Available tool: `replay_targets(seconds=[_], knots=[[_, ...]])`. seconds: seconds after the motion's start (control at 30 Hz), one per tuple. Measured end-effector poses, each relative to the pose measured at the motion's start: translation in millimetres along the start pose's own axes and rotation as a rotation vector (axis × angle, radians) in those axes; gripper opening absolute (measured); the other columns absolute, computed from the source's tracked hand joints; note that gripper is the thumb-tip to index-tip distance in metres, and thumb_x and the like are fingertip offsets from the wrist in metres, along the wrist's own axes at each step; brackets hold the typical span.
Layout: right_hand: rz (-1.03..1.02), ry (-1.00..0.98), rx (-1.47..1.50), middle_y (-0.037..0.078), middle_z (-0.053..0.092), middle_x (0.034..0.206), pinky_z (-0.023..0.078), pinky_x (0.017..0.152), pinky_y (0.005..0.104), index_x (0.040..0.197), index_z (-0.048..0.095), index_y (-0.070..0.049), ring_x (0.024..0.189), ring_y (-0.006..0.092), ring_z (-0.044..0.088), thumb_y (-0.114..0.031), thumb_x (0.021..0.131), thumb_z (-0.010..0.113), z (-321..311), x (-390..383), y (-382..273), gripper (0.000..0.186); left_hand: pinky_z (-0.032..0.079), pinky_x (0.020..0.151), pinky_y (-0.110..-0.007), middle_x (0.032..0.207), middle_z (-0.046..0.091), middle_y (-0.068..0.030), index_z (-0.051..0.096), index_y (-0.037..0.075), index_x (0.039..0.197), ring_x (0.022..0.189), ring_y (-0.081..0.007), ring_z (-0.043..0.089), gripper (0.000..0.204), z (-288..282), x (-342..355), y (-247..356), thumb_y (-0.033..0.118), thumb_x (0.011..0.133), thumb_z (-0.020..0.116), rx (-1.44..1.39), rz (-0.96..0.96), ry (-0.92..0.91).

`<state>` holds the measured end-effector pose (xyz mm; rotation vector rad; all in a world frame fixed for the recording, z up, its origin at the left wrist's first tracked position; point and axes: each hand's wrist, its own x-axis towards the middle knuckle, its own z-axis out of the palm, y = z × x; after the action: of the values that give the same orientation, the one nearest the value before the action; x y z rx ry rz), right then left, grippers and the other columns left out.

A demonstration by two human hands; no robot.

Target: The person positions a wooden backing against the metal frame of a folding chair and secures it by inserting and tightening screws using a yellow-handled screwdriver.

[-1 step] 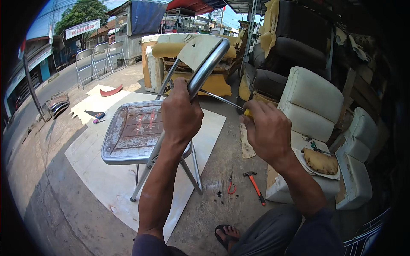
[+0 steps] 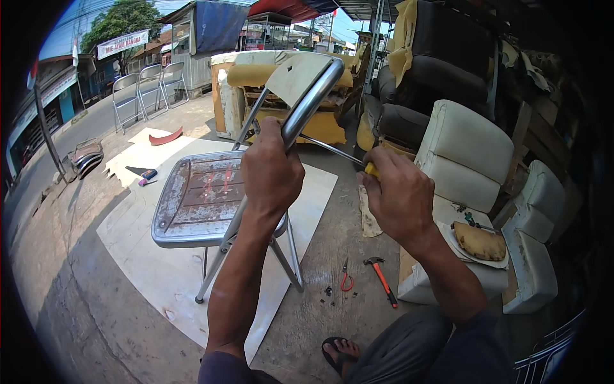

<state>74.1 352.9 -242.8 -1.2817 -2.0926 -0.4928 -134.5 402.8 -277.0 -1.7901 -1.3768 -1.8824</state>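
Observation:
A metal folding chair (image 2: 204,198) stands unfolded before me; its seat is bare, worn brown and rusty. My left hand (image 2: 272,168) is wrapped around the chrome tube of its backrest frame. A pale panel (image 2: 295,78) sits at the top of that backrest. In my right hand (image 2: 403,192) is the yellow handle of a screwdriver (image 2: 332,150), its long shaft pointing left toward the backrest tube just above my left hand. The tube hides the screwdriver's tip, so whether it touches a screw I cannot tell.
Under the chair lies a large pale sheet (image 2: 147,256). A hammer (image 2: 382,281), red-handled pliers (image 2: 346,276) and small black pieces (image 2: 329,291) lie by my foot. White seat cushions (image 2: 470,153) stand to the right, a stripped sofa (image 2: 224,96) behind, several folding chairs (image 2: 150,89) far left.
My right hand has shifted very slightly to the left with the screwdriver. The chair and my left hand stay put.

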Motion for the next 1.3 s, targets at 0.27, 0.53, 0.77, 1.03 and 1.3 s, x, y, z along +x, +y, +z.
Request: replay_targets(seconds=[0.27,0.53,0.77,1.03,1.3], knots=[[0.042,-0.101,-0.019,0.012,0.070,0.083,0.055,0.070,0.0473,0.100,0.066,-0.004,0.081,0.0345,0.071,-0.023,0.097,0.063,6,22,-30,0.019,0.052,0.063,-0.050,0.077,0.066,-0.0282,0.054,-0.003,0.100,0.075,-0.0453,0.069,0.015,-2,0,-1,0.003,0.089,0.063,-0.031,0.016,0.000],[0.128,-0.118,0.064,0.017,0.072,0.091,0.053,0.080,0.0490,0.095,0.068,-0.002,0.085,0.0379,0.070,-0.019,0.096,0.063,9,29,-39,0.018,0.053,0.066,-0.049,0.080,0.067,-0.0280,0.055,-0.003,0.101,0.076,-0.0446,0.070,0.018,-5,1,-3,0.004,0.088,0.065,-0.051,-0.016,-0.010],[0.134,-0.093,0.054,0.018,0.071,0.094,0.052,0.083,0.0485,0.099,0.068,-0.002,0.090,0.0384,0.069,-0.018,0.095,0.062,0,38,-41,0.017,0.054,0.069,-0.043,0.082,0.069,-0.0224,0.057,-0.002,0.101,0.077,-0.0361,0.072,0.029,-15,3,0,0.012,0.084,0.076,-0.156,-0.075,-0.079],[0.039,-0.123,0.096,0.019,0.071,0.099,0.053,0.084,0.0491,0.098,0.067,-0.001,0.092,0.0393,0.069,-0.015,0.092,0.064,18,42,-29,0.015,0.052,0.074,-0.035,0.085,0.068,-0.0136,0.061,-0.002,0.104,0.080,-0.0213,0.067,0.037,-44,19,-5,0.031,0.092,0.072,-0.255,-0.114,-0.428],[-0.046,0.090,0.038,0.018,0.064,0.099,0.055,0.078,0.0497,0.099,0.067,0.000,0.088,0.0408,0.068,-0.011,0.090,0.064,22,44,-40,0.014,0.046,0.075,-0.028,0.086,0.066,-0.0028,0.069,0.000,0.103,0.080,-0.0106,0.058,0.029,-34,30,-25,0.027,0.103,0.059,-0.600,-0.379,-0.414]])
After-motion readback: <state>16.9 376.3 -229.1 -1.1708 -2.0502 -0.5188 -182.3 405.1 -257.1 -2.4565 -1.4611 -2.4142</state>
